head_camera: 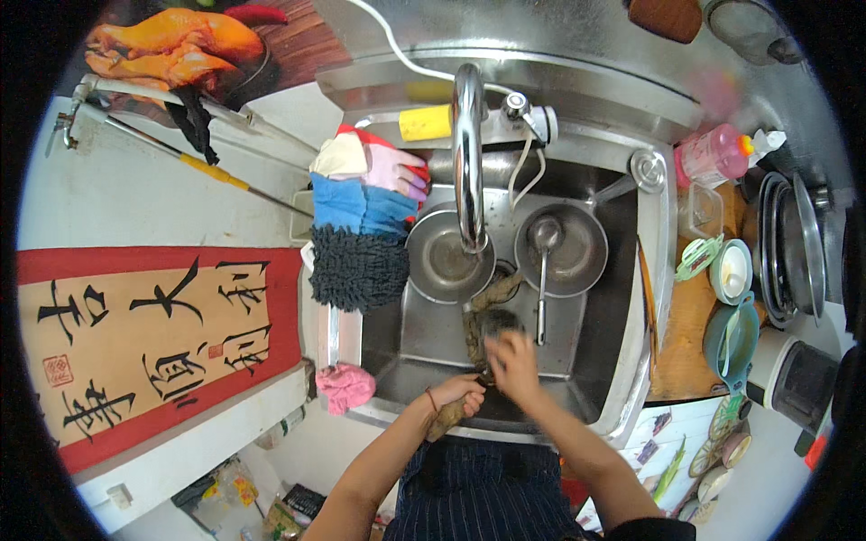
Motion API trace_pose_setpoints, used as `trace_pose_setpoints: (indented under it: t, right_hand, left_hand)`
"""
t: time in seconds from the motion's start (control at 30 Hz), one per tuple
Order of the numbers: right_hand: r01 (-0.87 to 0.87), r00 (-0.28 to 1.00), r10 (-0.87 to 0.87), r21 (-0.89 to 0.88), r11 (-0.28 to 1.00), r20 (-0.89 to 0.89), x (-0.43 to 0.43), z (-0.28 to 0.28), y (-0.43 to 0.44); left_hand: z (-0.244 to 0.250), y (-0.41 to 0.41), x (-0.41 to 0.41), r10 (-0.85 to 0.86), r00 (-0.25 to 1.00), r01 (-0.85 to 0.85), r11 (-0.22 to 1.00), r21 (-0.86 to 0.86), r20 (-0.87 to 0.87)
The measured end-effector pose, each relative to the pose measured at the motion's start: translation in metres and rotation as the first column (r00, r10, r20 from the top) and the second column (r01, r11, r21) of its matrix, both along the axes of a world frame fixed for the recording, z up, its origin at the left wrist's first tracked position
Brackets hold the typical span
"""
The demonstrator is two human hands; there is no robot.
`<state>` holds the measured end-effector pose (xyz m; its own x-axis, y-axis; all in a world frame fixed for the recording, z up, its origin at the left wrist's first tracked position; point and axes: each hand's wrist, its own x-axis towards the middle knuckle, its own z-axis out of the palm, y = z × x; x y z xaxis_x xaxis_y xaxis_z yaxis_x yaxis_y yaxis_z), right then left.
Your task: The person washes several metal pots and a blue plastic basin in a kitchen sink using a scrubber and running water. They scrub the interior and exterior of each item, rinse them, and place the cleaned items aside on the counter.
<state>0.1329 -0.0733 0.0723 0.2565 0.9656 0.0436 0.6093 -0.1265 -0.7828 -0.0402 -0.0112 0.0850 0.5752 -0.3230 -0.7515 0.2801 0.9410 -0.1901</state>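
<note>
My left hand [460, 394] is closed around a long, jointed, mud-brown root [473, 338], which looks like lotus root. One end pokes out below my fist by the sink's front edge, and the other reaches over the drain. Beside the root, my right hand [514, 362] grips a dark, round scouring pad [500, 323], blurred, perhaps steel wool. Two metal bowls [450, 277] lie in the stainless steel sink [426, 341]. A metal ladle [543, 270] rests in the right-hand bowl.
The chrome faucet [468, 155] arches over the left bowl. Rubber gloves [392, 162], blue cloth [358, 206] and a dark shaggy cloth [358, 267] hang along the left rim, near a pink cloth [345, 387]. On the right stand a pink bottle [710, 155], a teal colander [731, 338] and metal pans [785, 250].
</note>
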Motion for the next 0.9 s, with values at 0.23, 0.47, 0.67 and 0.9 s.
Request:
trace_pose_setpoints:
  t: [0.23,0.47,0.67,0.9]
  right_hand:
    - [0.155,0.988,-0.155,0.001,0.988,0.010,0.019,-0.008,0.022]
    - [-0.067,0.997,0.066,0.007,0.998,0.034,0.006,0.003,-0.056]
    - [-0.057,0.996,0.062,-0.081,0.995,0.067,-0.005,-0.016,0.019]
    - [0.261,0.965,-0.260,-0.079,0.962,0.023,-0.016,0.002,-0.053]
  left_hand:
    - [-0.028,0.001,-0.005,0.209,0.972,-0.234,0.900,-0.368,-0.108]
    - [-0.021,-0.003,-0.022,0.270,0.956,-0.291,0.855,-0.429,-0.112]
    - [-0.014,-0.023,-0.023,0.154,0.983,-0.174,0.951,-0.256,-0.097]
    - [-0.019,-0.046,-0.033,0.516,0.853,-0.479,0.717,-0.506,-0.078]
